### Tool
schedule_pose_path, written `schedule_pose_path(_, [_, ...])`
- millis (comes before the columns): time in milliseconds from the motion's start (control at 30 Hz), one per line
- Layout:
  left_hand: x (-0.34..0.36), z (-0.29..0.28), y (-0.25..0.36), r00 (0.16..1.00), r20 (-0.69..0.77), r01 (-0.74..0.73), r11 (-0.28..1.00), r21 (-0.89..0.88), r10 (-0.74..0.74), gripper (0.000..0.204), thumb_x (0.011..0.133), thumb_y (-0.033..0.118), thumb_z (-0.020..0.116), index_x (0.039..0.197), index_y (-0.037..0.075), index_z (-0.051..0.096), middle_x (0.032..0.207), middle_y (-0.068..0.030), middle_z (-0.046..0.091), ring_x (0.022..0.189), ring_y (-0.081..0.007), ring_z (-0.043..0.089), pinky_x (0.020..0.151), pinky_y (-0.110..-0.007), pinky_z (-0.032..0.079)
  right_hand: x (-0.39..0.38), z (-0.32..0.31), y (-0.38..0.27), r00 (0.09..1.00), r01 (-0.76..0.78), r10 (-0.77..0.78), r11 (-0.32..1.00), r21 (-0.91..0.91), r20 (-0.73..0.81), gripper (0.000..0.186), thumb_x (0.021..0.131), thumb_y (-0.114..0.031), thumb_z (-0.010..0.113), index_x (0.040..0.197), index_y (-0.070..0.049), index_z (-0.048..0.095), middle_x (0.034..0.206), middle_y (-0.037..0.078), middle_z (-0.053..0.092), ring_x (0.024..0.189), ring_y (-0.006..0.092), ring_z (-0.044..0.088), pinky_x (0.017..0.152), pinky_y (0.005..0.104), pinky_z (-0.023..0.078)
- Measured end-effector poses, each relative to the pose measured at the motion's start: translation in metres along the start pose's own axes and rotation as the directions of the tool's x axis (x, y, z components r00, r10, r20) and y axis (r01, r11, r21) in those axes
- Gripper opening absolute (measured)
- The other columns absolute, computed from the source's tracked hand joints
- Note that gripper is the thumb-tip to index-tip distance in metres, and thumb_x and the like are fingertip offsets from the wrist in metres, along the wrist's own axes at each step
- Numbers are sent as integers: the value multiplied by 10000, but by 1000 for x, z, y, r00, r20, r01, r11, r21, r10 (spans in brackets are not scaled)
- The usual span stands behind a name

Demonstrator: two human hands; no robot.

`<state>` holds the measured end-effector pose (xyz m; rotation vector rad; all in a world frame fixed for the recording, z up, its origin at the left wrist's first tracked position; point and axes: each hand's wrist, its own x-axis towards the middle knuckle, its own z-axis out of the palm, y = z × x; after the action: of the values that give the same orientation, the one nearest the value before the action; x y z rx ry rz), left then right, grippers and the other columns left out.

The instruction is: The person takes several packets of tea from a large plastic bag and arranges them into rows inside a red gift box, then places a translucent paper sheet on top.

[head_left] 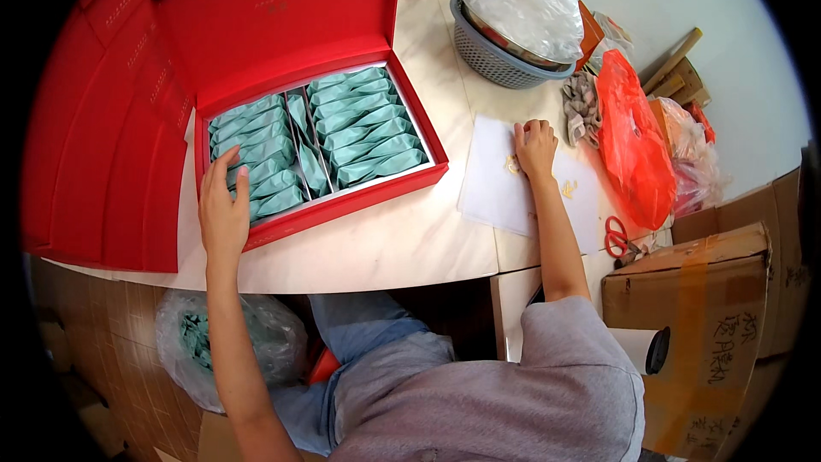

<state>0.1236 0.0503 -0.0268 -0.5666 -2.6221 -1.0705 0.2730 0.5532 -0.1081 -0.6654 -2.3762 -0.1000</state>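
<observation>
A red gift box (pixel 342 207) lies open on the table with its lid standing up behind. Rows of teal-green wrapped packets (pixel 368 133) fill both sides, and a few more stand in the narrow middle slot. My left hand (pixel 224 214) rests at the box's left front edge, fingers stretched over the nearest packets and thumb apart. To the right, my right hand (pixel 536 151) is on white sheets (pixel 489 173) that carry gold stickers (pixel 569 189). Its fingers are curled together at the sheet; whatever they pinch is hidden.
Closed red boxes (pixel 111 145) are stacked on the left. A grey basket (pixel 496 56) with clear plastic stands behind. Right are an orange-red bag (pixel 629 137), red-handled scissors (pixel 614 238) and a cardboard box (pixel 693 308). Below the table sits a clear bag (pixel 274 334) with green pieces.
</observation>
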Motion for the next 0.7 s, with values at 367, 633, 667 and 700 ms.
schedule_pose_path(367, [-1,1,-1,1000,-15,-1,1000,22,1,311,917,178,495,1209,80,536,1092,-96,606,1072,-278,525,936,-380,396,2,0,-3,1000,0,-1,998,-58,-28,226,856,-304,581,859,-78,589,907,107,554,899,295,498,778,426,365])
schedule_pose_path(633, [-1,-1,-1,999,-33,2,1000,-8,-3,307,914,179,499,1199,73,541,1081,-106,608,1063,-286,530,927,-384,402,4,-10,8,993,-66,91,952,299,-70,155,755,-79,508,905,-49,528,893,125,526,897,305,468,872,404,336])
schedule_pose_path(667, [-1,0,-1,999,-34,-1,1000,-7,1,308,913,178,500,1199,72,541,1080,-108,609,1063,-287,530,925,-384,404,6,-13,13,994,-68,93,939,337,-61,158,749,-73,504,903,-44,524,892,128,525,892,301,467,874,403,335])
schedule_pose_path(700, [-1,0,-2,1000,-31,-3,1000,2,3,309,911,178,502,1199,72,540,1080,-110,609,1063,-289,531,923,-383,405,5,-18,10,994,-74,99,922,379,-46,162,743,-67,500,902,-39,521,890,132,524,886,296,465,877,401,334])
